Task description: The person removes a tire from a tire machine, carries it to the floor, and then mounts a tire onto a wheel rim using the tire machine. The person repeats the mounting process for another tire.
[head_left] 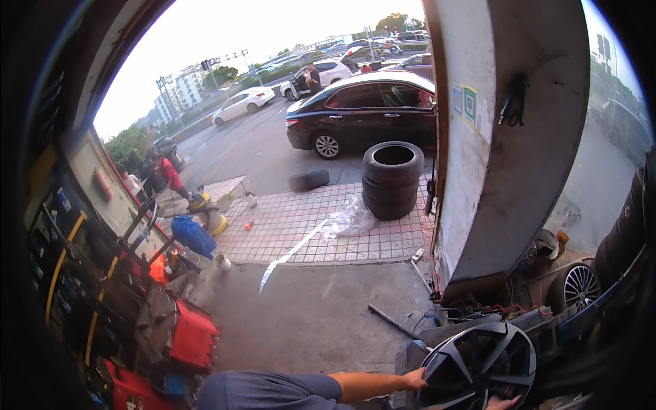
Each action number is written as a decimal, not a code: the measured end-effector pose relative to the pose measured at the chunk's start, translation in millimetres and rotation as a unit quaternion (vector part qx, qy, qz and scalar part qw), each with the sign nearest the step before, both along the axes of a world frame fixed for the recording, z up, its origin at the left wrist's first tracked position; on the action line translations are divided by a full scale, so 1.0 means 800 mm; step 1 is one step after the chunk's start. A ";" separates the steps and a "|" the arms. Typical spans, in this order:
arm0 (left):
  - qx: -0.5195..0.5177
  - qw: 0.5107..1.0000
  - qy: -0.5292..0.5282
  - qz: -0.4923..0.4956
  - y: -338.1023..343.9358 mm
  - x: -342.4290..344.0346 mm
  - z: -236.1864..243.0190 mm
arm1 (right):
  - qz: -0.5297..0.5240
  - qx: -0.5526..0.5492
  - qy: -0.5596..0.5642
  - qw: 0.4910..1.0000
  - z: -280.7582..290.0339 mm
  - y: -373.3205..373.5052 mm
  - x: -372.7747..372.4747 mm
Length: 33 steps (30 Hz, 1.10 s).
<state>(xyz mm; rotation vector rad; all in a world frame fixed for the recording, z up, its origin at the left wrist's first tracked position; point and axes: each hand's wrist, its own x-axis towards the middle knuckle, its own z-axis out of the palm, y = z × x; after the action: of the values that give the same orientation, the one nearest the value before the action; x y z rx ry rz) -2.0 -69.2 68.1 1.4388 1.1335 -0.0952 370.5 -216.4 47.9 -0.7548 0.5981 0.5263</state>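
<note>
A black and silver alloy wheel (478, 362) with no tyre stands tilted at the lower right, against clutter at the foot of a pillar. My left hand (414, 379) reaches across from a blue sleeve and grips the wheel's left rim edge. My right hand (503, 402) shows only its fingers at the bottom edge of the picture, curled on the wheel's lower rim. The rest of that hand is out of frame.
A concrete pillar (478, 150) rises just behind the wheel. A wheel with a tyre (577, 285) leans at the right. A red tyre machine (193, 336) stands left, and a metal bar (393, 321) lies on the floor. Stacked tyres (393, 179), a plastic sheet (348, 219) and a black car (362, 113) are farther out.
</note>
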 end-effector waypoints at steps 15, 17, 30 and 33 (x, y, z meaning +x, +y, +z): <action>0.126 0.990 0.063 0.000 0.038 -0.001 0.032 | 0.010 -0.019 -0.032 0.999 -0.035 -0.020 -0.013; 0.198 0.976 0.082 -0.047 0.037 -0.005 0.052 | 0.034 0.000 -0.033 0.999 -0.019 -0.017 -0.021; 0.179 0.976 0.030 -0.121 0.077 -0.007 0.038 | 0.061 -0.040 -0.023 0.997 -0.019 -0.015 -0.019; 0.164 0.981 0.017 -0.098 0.076 -0.018 0.035 | 0.120 -0.039 0.040 0.991 -0.036 -0.020 -0.002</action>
<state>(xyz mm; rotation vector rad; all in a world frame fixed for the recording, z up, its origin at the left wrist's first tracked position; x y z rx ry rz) -16.2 -8.8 96.0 1.8478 1.0656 -0.0743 368.8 -232.2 18.9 -0.8894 0.6094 0.7603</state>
